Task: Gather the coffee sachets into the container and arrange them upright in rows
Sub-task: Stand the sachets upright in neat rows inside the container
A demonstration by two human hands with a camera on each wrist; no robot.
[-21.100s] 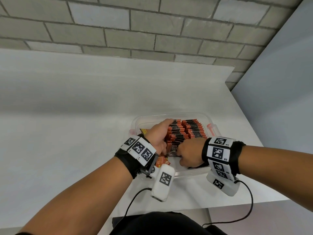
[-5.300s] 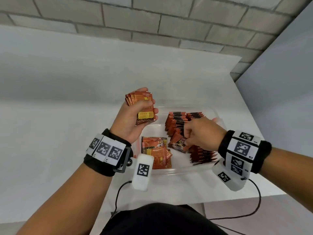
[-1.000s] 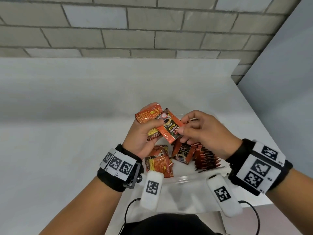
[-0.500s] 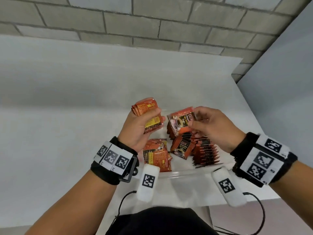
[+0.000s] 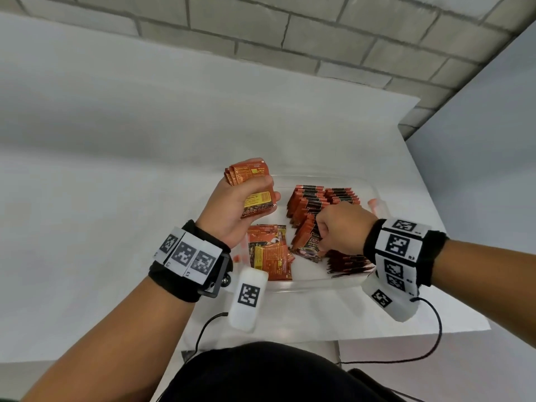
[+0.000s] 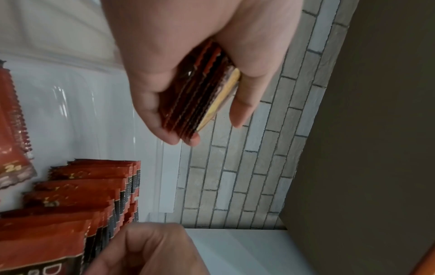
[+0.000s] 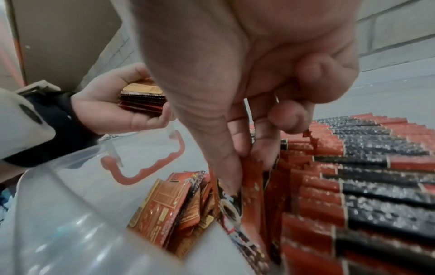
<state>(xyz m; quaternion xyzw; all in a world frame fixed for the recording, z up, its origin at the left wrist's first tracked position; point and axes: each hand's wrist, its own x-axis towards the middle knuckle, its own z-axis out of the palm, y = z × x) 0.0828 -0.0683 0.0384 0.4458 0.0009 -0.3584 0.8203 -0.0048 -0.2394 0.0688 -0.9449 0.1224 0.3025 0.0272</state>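
Note:
A clear plastic container (image 5: 333,179) sits on the white table. Two rows of orange-and-black coffee sachets (image 5: 313,198) stand upright in its right half. Several loose sachets (image 5: 269,256) lie flat in its left half. Above the container's left end, my left hand (image 5: 261,192) grips a stack of sachets (image 5: 249,177), seen edge-on in the left wrist view (image 6: 200,96). My right hand (image 5: 322,242) is down inside the container. Its thumb and fingers pinch one sachet (image 7: 252,186) at the near end of the left row (image 7: 353,167).
An orange latch (image 7: 146,167) hangs on the container's left end and another (image 5: 375,203) on the right end. The table's front edge (image 5: 377,335) is just behind my wrists. A grey wall (image 5: 478,140) rises to the right and a brick wall (image 5: 290,33) behind.
My right hand took one sachet off the left hand's stack and carried it down into the container to the near end of the row. The left hand kept its stack raised.

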